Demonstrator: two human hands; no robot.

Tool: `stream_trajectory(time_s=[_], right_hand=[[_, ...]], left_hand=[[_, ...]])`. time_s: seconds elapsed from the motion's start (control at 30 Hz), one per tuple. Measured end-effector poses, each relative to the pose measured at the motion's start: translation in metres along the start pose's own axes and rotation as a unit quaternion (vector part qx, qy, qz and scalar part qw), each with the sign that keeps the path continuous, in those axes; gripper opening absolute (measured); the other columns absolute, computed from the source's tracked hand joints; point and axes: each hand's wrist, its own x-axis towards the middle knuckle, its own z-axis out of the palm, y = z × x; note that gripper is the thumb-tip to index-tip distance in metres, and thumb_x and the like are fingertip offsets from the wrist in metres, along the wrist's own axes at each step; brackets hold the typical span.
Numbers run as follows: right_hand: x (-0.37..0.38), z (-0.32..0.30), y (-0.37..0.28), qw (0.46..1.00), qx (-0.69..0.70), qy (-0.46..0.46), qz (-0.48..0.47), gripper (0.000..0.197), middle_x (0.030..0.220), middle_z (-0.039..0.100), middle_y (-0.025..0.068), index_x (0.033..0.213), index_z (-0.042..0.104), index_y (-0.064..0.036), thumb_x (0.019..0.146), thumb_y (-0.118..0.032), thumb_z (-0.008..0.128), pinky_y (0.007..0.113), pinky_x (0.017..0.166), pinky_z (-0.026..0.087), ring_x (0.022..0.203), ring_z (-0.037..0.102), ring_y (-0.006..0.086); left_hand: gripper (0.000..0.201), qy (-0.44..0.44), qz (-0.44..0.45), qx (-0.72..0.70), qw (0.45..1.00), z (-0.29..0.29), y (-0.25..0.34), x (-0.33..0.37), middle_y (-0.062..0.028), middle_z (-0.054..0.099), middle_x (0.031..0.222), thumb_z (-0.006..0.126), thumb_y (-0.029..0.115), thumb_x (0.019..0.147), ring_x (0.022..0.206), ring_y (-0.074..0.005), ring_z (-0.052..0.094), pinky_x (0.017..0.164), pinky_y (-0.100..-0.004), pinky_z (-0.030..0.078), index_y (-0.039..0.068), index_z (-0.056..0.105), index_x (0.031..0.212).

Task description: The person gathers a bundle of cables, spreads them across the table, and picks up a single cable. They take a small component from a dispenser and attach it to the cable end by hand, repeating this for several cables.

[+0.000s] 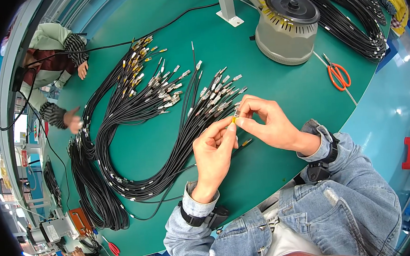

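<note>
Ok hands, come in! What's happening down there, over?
Left hand and right hand both pinching small yellow piece. Black cables with metal plugs lying close by. Orange-handled scissors off right, untouched.

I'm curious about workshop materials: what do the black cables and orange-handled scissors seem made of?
Black cables: probably rubber or plastic sheathing, satin, judging by soft highlights and smooth bends. Orange-handled scissors: likely smooth plastic grips, evenly coloured; blades apparently metal, greyish.

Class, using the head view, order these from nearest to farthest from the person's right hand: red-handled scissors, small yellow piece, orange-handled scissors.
1. Small yellow piece: right at the right hand, on its left side.
2. Orange-handled scissors: on the table, ahead and to the right.
3. Red-handled scissors: far left, near the table's edge.
</note>
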Motion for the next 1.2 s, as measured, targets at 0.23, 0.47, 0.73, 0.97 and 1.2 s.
stream_trajectory(time_s=[0.23, 0.47, 0.73, 0.97, 1.2], right_hand=[[0.0000, 0.0012, -0.0051, 1.000, 0.003, -0.009, 0.011, 0.010, 0.080, 0.050, 0.0023, 0.078, 0.054, -0.0002, 0.083, -0.007, 0.057, 0.024, 0.066, 0.039, 0.074, 0.047, 0.0088], [0.0002, -0.0007, -0.0031, 0.999, 0.005, -0.027, 0.023, 0.009, 0.083, 0.052, 0.0019, 0.085, 0.056, 0.0001, 0.084, -0.009, 0.057, 0.024, 0.068, 0.040, 0.076, 0.047, 0.0084], [-0.0012, 0.0013, -0.0072, 0.996, 0.043, -0.021, 0.072, 0.012, 0.084, 0.052, 0.0005, 0.090, 0.056, -0.0003, 0.084, -0.010, 0.057, 0.024, 0.071, 0.039, 0.077, 0.047, 0.0074], [-0.0012, 0.0018, -0.0007, 0.998, 0.036, -0.025, 0.047, 0.011, 0.084, 0.052, 0.0016, 0.085, 0.056, -0.0002, 0.085, -0.011, 0.059, 0.025, 0.072, 0.039, 0.078, 0.047, 0.0086], [-0.0014, -0.0007, 0.0003, 0.998, 0.056, -0.014, 0.034, 0.013, 0.084, 0.053, 0.0038, 0.081, 0.056, 0.0008, 0.085, -0.011, 0.059, 0.026, 0.072, 0.039, 0.079, 0.048, 0.0108]], left_hand=[[0.013, -0.005, -0.020, -0.026, 0.999, 0.0023, 0.0046, 0.0007, 0.0015, 0.054, 0.063, 0.056, 0.012, 0.088, 0.053, -0.0042, 0.048, 0.047, -0.0159, 0.033, 0.000, 0.059, 0.092], [0.019, -0.011, -0.091, -0.096, 0.991, -0.0027, 0.0045, 0.0048, 0.0055, 0.045, 0.056, 0.051, 0.022, 0.092, 0.045, -0.0012, 0.036, 0.042, -0.0156, 0.025, 0.008, 0.053, 0.078], [0.019, -0.019, -0.103, -0.123, 0.987, -0.0062, 0.0024, 0.0051, 0.0058, 0.044, 0.056, 0.049, 0.022, 0.092, 0.045, -0.0006, 0.035, 0.042, -0.0154, 0.023, 0.008, 0.053, 0.079], [0.016, -0.017, -0.109, -0.135, 0.985, -0.0044, 0.0022, 0.0038, 0.0054, 0.045, 0.056, 0.051, 0.020, 0.091, 0.045, -0.0007, 0.035, 0.042, -0.0159, 0.023, 0.007, 0.054, 0.082], [0.011, -0.009, -0.084, -0.117, 0.989, -0.0027, 0.0039, 0.0027, 0.0026, 0.049, 0.058, 0.055, 0.015, 0.089, 0.044, -0.0011, 0.035, 0.040, -0.0157, 0.023, 0.004, 0.054, 0.084]])
